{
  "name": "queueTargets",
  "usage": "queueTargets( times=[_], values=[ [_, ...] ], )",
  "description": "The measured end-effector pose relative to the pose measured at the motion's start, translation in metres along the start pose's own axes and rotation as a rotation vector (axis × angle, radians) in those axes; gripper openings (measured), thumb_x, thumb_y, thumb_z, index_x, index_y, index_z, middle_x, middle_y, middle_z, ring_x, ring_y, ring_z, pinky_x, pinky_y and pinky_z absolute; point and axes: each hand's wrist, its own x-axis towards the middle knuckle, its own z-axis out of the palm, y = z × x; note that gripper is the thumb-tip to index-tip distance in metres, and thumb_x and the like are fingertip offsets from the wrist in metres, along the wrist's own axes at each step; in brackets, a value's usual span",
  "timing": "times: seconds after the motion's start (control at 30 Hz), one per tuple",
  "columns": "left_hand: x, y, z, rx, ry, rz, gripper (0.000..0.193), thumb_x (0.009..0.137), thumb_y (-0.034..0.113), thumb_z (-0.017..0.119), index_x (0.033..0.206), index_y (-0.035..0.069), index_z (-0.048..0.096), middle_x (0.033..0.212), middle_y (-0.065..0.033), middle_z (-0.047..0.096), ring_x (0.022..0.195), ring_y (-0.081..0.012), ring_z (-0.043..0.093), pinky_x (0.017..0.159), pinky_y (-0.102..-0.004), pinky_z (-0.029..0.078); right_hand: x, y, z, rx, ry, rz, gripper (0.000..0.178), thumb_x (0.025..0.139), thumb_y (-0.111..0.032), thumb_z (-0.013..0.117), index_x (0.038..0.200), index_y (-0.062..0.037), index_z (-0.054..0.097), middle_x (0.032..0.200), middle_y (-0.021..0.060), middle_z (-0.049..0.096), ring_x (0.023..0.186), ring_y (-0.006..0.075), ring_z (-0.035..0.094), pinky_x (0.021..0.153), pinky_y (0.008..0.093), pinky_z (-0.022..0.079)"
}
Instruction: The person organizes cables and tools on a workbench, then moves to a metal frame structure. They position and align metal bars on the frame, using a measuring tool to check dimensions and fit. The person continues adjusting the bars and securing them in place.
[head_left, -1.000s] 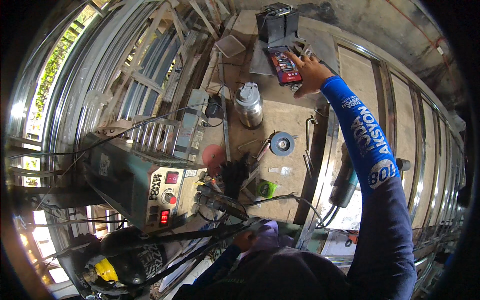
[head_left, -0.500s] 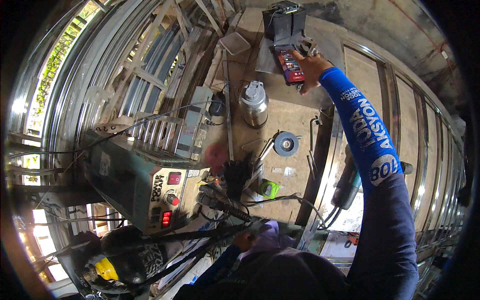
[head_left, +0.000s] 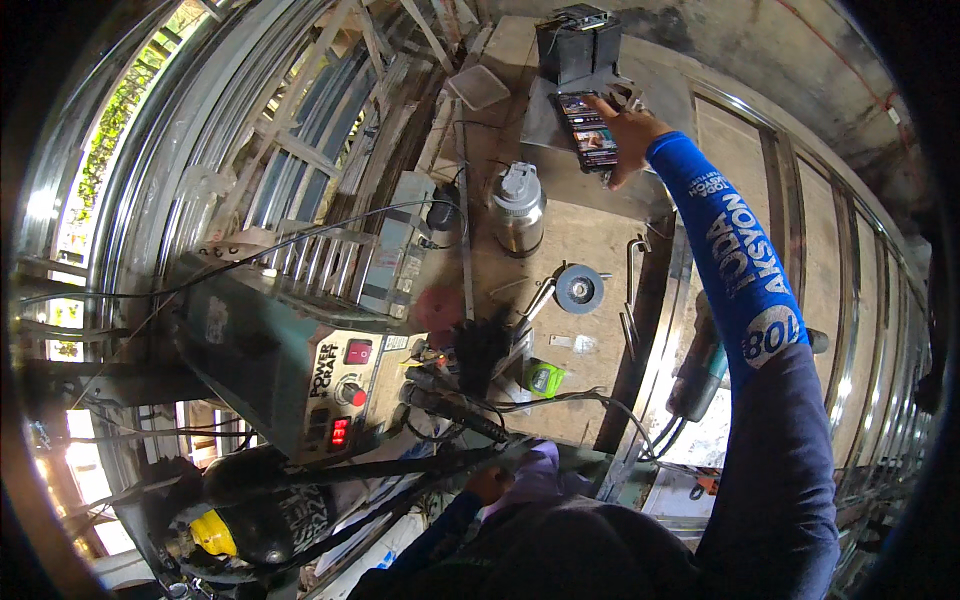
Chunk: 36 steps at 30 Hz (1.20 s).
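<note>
My right hand (head_left: 632,140) reaches to the far side of the bench, its fingers stretched over a smartphone (head_left: 592,135) with a lit screen. One fingertip touches the upper part of the screen, and the thumb lies by the phone's lower right edge. The phone leans on a metal plate (head_left: 540,122) in front of a black box-shaped object (head_left: 578,50). Low in the view, close to my body, my left hand (head_left: 488,484) is beside a pale purple cloth (head_left: 540,468). Its fingers are mostly hidden, so I cannot see what they hold.
A steel flask (head_left: 519,215), a grinding disc (head_left: 578,288), a green tape measure (head_left: 543,378) and a black glove (head_left: 482,350) lie mid-bench. At left stand a welding machine (head_left: 345,385) and a black cylinder (head_left: 265,500). An angle grinder (head_left: 697,385) lies under my right forearm. Cables cross nearby.
The phone's screen has switched from a mostly red picture to a dark page with small images. My right hand stays over it. The whole view has shifted slightly.
</note>
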Motion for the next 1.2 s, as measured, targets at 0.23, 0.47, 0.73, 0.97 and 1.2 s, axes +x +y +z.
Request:
queueTargets(
  times=[0.23,0.47,0.73,0.97,1.2],
  values=[
    [0.001,-0.016,0.003,0.116,0.092,0.027,0.061,0.094,0.058,0.066,0.118,0.003,0.071,0.119,-0.0256,0.072,0.115,-0.043,0.068,0.099,-0.0513,0.053,0.005,-0.007,-0.006,0.023,-0.077,0.011,0.16,0.051,-0.039,0.105,0.168,-0.0139,-0.001,0.125,0.0346,0.068,0.119,0.0463,0.068,0.102,0.0467,0.054],
    [0.001,-0.019,0.004,0.039,0.006,-0.021,0.059,0.094,0.059,0.065,0.117,0.005,0.072,0.117,-0.0249,0.073,0.113,-0.0433,0.069,0.097,-0.0521,0.054,0.005,-0.002,-0.003,0.045,-0.065,0.037,0.163,0.05,-0.04,0.105,0.168,-0.0114,-0.005,0.126,0.0346,0.068,0.119,0.0451,0.068,0.103,0.0445,0.054],
    [-0.005,-0.023,0.009,0.043,0.058,-0.005,0.052,0.093,0.054,0.069,0.11,0.006,0.074,0.111,-0.0206,0.075,0.108,-0.0397,0.071,0.094,-0.0491,0.055,0.007,-0.001,-0.001,0.034,-0.067,0.039,0.168,0.049,-0.039,0.106,0.167,-0.0117,-0.011,0.124,0.0369,0.068,0.118,0.0474,0.068,0.105,0.0464,0.054],
    [-0.003,-0.051,0.019,0.059,-0.024,0.073,0.045,0.093,0.052,0.069,0.103,0.008,0.075,0.106,-0.0215,0.075,0.103,-0.04,0.072,0.091,-0.0485,0.056,0.006,0.001,0.0,0.049,-0.047,0.017,0.169,0.048,-0.038,0.106,0.167,-0.011,-0.011,0.125,0.0362,0.068,0.119,0.0471,0.068,0.105,0.0454,0.053],
    [0.001,-0.058,0.02,0.176,-0.025,0.086,0.047,0.096,0.049,0.064,0.109,0.006,0.076,0.108,-0.0249,0.074,0.106,-0.0436,0.07,0.092,-0.0511,0.056,-0.004,0.002,0.007,0.078,0.042,0.014,0.165,0.048,-0.032,0.106,0.168,-0.0092,-0.006,0.129,0.0363,0.066,0.122,0.0481,0.066,0.107,0.0466,0.052]
  ],
)
